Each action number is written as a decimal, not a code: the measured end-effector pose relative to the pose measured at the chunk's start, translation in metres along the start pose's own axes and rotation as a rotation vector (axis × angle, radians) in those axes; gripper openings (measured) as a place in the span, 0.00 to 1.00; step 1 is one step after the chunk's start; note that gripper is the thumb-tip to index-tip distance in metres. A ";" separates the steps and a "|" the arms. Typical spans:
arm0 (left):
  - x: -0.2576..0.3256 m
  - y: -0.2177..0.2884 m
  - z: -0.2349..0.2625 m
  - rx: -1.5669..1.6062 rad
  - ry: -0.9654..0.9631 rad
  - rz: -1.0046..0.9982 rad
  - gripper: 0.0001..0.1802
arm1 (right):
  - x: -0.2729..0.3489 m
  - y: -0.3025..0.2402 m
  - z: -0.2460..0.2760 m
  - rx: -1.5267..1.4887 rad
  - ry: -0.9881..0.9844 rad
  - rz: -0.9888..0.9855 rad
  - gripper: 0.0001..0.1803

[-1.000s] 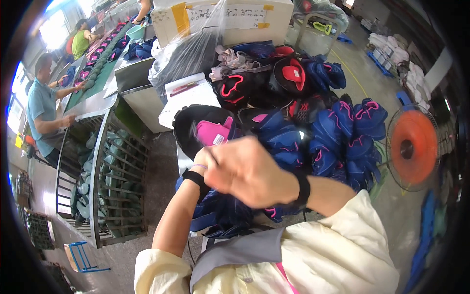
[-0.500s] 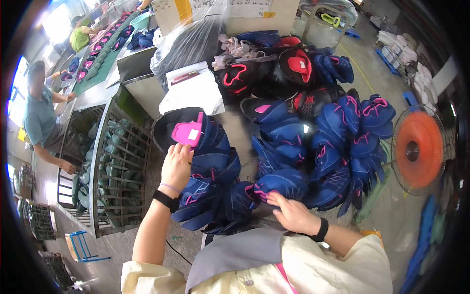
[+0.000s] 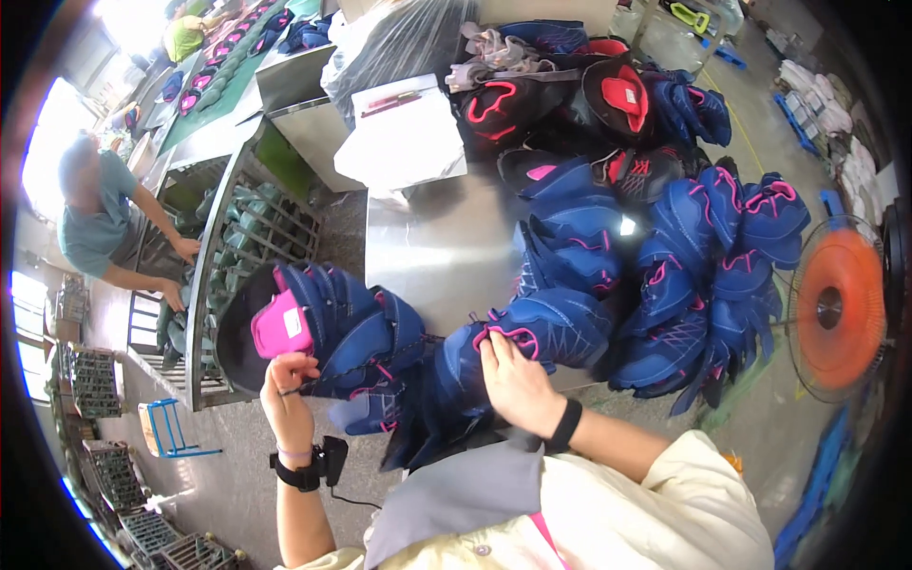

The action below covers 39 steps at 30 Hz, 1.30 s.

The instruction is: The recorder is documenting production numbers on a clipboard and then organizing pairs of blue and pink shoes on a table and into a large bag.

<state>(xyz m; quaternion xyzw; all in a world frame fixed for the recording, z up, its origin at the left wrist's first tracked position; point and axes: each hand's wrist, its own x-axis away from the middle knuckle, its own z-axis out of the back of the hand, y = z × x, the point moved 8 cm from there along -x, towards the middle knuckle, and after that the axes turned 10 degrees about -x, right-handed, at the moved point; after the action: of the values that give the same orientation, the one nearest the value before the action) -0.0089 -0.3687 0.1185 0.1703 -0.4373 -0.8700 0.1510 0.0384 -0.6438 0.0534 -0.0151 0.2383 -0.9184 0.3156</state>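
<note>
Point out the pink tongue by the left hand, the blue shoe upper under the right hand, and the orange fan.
Pink tongue (image 3: 281, 326), head view, middle of its pink face.
Blue upper (image 3: 556, 328), head view, its side panel.
Orange fan (image 3: 841, 309), head view, on the grille.

A shoe factory, a big work hall. Heaps of blue and pink shoe uppers (image 3: 655, 275) piled on a shiny metal table (image 3: 427, 256), with black and red ones (image 3: 570, 104) stacked farther back. Beside the table, a metal rack (image 3: 247, 237) full of dark green shoe forms. Farther off, a long green work line (image 3: 204, 95) with more shoe parts laid in a row. 1 worker in a teal shirt (image 3: 95, 228) reaching into the rack, another in green (image 3: 190, 33) at the far end. An orange standing fan (image 3: 841, 309) on a bare concrete floor (image 3: 769, 427). Stacked crates (image 3: 104, 465) and a small blue stool (image 3: 171, 427) along the edge.
</note>
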 end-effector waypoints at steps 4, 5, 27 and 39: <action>0.042 -0.042 0.030 0.096 0.134 0.114 0.24 | -0.014 0.005 -0.009 -0.011 -0.069 0.058 0.11; 0.052 -0.059 0.038 0.179 0.181 0.163 0.25 | -0.017 0.005 -0.005 -0.022 -0.078 0.101 0.09; 0.050 -0.153 0.094 0.783 0.156 0.304 0.21 | -0.103 -0.027 -0.004 -0.291 0.183 -0.304 0.06; 0.050 -0.171 0.164 0.823 0.202 0.238 0.17 | -0.217 -0.080 -0.013 -0.086 0.157 -0.165 0.11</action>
<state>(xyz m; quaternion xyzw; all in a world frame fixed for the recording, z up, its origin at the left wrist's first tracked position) -0.1431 -0.1756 0.0633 0.2489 -0.7470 -0.5789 0.2117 0.1635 -0.4554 0.1041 0.0237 0.2995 -0.9285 0.2184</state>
